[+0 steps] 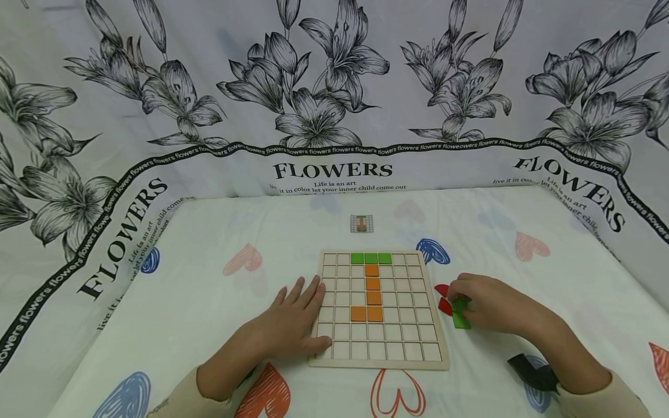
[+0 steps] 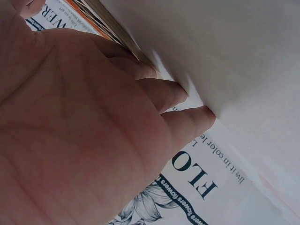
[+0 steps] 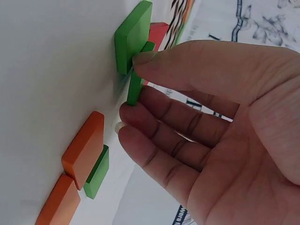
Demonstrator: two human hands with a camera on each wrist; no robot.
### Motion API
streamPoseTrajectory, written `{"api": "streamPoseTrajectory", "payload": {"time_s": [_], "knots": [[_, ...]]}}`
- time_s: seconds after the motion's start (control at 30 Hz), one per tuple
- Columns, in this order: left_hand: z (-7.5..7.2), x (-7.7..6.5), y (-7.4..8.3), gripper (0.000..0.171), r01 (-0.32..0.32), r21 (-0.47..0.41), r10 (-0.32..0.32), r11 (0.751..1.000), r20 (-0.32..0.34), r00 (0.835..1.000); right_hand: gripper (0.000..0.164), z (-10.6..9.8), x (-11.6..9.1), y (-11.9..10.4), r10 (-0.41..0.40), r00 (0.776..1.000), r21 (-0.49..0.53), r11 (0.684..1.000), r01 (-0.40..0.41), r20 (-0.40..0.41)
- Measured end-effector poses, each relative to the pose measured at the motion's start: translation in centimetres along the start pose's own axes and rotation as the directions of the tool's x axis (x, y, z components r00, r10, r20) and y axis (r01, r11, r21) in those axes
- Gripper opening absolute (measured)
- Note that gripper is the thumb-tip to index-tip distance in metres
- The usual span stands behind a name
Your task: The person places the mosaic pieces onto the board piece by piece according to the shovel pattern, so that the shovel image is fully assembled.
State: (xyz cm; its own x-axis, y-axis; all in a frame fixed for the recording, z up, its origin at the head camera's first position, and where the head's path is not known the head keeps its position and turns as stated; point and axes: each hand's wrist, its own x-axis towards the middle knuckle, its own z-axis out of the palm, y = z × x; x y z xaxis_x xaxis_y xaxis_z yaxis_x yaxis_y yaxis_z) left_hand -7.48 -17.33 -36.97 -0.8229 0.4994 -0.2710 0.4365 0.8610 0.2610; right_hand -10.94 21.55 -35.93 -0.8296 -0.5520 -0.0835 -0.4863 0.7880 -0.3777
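Observation:
A wooden grid board (image 1: 394,332) lies flat, with green square tiles (image 1: 371,259) in its top row and orange square tiles (image 1: 373,284) in a column below, plus one beside the lowest. My left hand (image 1: 290,325) rests at the board's left edge, its fingers spread and its thumb over the lower corner. To the right of the board, my right hand (image 1: 488,305) pinches a green tile (image 3: 135,86) between thumb and fingers. Another green tile (image 3: 133,35) lies close to the thumb tip. Two red pieces (image 1: 445,306) sit between that hand and the board.
Orange tiles (image 3: 84,150) and a further green tile (image 3: 98,173) lie on the cloth near the right fingers, hidden in the head view. Beyond the board is a small picture card (image 1: 362,224). A black strap (image 1: 532,373) shows by the right wrist. Flower-printed fabric (image 1: 324,87) rises behind.

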Motion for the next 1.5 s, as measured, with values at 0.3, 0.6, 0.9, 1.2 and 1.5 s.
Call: {"api": "streamPoseTrajectory", "payload": {"time_s": [0.3,0.6,0.9,1.2,1.5], "knots": [[0.0,0.0,-0.1,0.096,0.006,-0.005,-0.006,1.0,0.003,1.0,0.03,-0.1,0.1,-0.5,-0.08,0.997,0.059,0.995,0.079,0.011],[0.1,0.1,-0.1,0.096,0.003,-0.002,-0.003,1.0,-0.001,1.0,0.03,0.4,0.2,-1.2,-0.148,0.989,0.073,0.987,0.146,0.017],[0.0,0.0,-0.1,0.096,0.002,-0.008,-0.002,1.0,0.004,1.0,0.028,0.7,0.5,-2.2,-0.131,0.991,0.085,0.988,0.127,0.042],[0.0,0.0,-0.1,0.097,0.002,-0.005,-0.002,1.0,0.002,1.0,0.028,1.2,0.7,-2.5,-0.16,0.987,0.108,0.982,0.158,0.013],[0.0,-0.1,-0.1,0.096,-0.001,-0.01,0.001,1.0,0.005,1.0,0.031,1.4,0.7,-2.6,-0.18,0.984,0.115,0.978,0.177,0.015]]}}
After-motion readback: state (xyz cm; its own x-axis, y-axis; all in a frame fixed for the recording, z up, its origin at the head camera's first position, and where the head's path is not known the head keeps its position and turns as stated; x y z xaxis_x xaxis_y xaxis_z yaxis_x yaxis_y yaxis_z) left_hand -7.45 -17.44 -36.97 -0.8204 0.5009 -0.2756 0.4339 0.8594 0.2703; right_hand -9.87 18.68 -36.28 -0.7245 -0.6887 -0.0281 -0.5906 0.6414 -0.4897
